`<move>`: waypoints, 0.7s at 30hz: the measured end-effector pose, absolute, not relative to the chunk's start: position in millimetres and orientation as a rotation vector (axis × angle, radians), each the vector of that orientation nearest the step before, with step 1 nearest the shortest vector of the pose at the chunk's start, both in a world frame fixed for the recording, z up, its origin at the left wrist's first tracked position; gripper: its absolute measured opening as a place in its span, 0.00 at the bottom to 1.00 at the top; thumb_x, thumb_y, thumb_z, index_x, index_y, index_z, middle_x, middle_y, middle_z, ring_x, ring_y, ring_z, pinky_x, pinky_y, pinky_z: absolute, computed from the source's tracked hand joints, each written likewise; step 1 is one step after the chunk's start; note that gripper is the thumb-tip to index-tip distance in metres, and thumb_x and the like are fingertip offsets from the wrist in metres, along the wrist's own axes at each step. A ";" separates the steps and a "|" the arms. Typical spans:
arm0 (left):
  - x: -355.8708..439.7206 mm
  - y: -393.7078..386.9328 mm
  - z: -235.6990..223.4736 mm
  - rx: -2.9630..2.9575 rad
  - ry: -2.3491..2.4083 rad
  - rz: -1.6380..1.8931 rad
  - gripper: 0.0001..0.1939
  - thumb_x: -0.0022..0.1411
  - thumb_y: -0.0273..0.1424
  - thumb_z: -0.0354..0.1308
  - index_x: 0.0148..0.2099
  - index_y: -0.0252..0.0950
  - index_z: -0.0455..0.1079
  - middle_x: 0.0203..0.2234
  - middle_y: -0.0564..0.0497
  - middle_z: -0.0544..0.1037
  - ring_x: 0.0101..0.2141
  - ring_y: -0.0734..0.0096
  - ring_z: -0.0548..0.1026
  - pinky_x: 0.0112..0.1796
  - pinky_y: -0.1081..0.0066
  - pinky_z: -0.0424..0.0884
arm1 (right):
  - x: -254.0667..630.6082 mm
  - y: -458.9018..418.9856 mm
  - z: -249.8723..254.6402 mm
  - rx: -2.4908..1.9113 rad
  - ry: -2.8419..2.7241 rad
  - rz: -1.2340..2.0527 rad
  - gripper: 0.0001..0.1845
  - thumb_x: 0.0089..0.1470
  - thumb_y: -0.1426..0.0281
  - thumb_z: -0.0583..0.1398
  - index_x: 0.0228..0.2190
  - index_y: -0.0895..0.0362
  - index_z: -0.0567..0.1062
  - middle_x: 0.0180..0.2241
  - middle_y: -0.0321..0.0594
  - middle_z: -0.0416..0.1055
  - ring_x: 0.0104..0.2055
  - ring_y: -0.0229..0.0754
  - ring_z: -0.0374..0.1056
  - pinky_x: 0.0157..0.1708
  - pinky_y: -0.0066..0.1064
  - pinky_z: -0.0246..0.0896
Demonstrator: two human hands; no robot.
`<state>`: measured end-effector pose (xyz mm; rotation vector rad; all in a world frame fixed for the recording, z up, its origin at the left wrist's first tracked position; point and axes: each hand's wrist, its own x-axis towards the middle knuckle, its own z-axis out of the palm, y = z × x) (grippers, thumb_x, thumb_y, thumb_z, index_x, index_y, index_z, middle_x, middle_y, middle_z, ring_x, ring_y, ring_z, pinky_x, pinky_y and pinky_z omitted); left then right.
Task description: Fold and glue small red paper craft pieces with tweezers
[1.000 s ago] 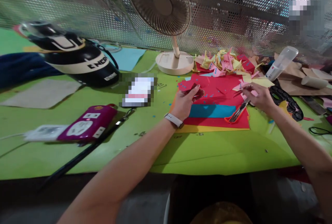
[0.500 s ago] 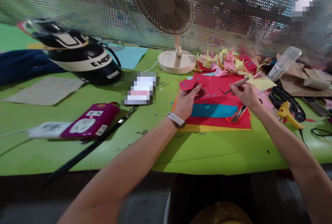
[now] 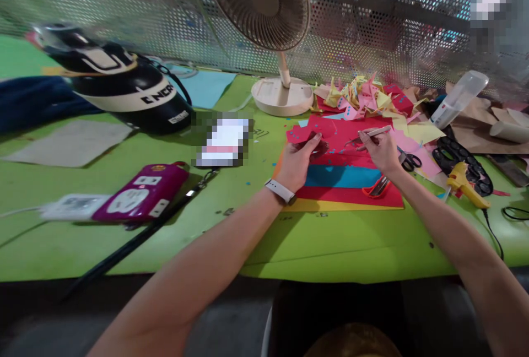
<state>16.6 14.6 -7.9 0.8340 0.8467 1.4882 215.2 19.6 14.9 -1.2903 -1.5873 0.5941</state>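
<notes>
My left hand [image 3: 298, 167], with a watch band at the wrist, pinches a folded red paper piece [image 3: 301, 133] marked with small blue dots. My right hand [image 3: 384, 150] grips slim tweezers [image 3: 379, 131] whose tips point left toward that piece, with a small gap between. Under both hands lie red paper sheets [image 3: 351, 198] and a blue paper strip [image 3: 341, 176]. Below my right hand rests an orange utility knife [image 3: 377, 187] on the sheets. Dark-handled scissors [image 3: 410, 161] lie just right of that hand, partly hidden by it.
A fan [image 3: 281, 97] and a heap of cut paper scraps [image 3: 363, 98] stand behind. To the right are a yellow glue gun [image 3: 465, 185], a black tape-like ring [image 3: 457, 156] and a clear bottle [image 3: 460, 98]. Leftward are a phone [image 3: 225, 142], purple power strip [image 3: 142, 194] and black flask [image 3: 132, 98].
My right hand has shifted slightly left and turned the tweezers, bringing them closer to the red paper piece. More of the scissors now shows. My left hand keeps its hold.
</notes>
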 end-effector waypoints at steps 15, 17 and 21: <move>16.8 11.4 -6.1 0.856 0.864 1.460 0.12 0.47 0.38 0.70 0.31 0.37 0.75 0.25 0.52 0.79 0.30 0.65 0.79 0.41 0.61 0.74 | 213.8 17.7 6.9 -1.298 -1.658 0.553 0.24 0.56 0.49 0.57 0.30 0.57 0.77 0.30 0.45 0.79 0.28 0.46 0.77 0.28 0.33 0.71; 16.8 10.9 -6.0 0.864 0.869 1.456 0.12 0.47 0.38 0.70 0.30 0.37 0.75 0.25 0.51 0.79 0.31 0.64 0.79 0.42 0.60 0.74 | 213.0 17.3 6.7 -1.318 -1.669 0.525 0.23 0.56 0.49 0.57 0.30 0.56 0.77 0.31 0.44 0.80 0.28 0.46 0.77 0.28 0.33 0.70; 16.8 10.9 -6.4 0.870 0.878 1.451 0.13 0.47 0.39 0.70 0.31 0.36 0.76 0.25 0.51 0.79 0.31 0.65 0.79 0.42 0.60 0.74 | 211.8 16.5 6.9 -1.357 -1.685 0.489 0.22 0.57 0.49 0.57 0.30 0.55 0.77 0.31 0.42 0.80 0.29 0.46 0.78 0.31 0.33 0.70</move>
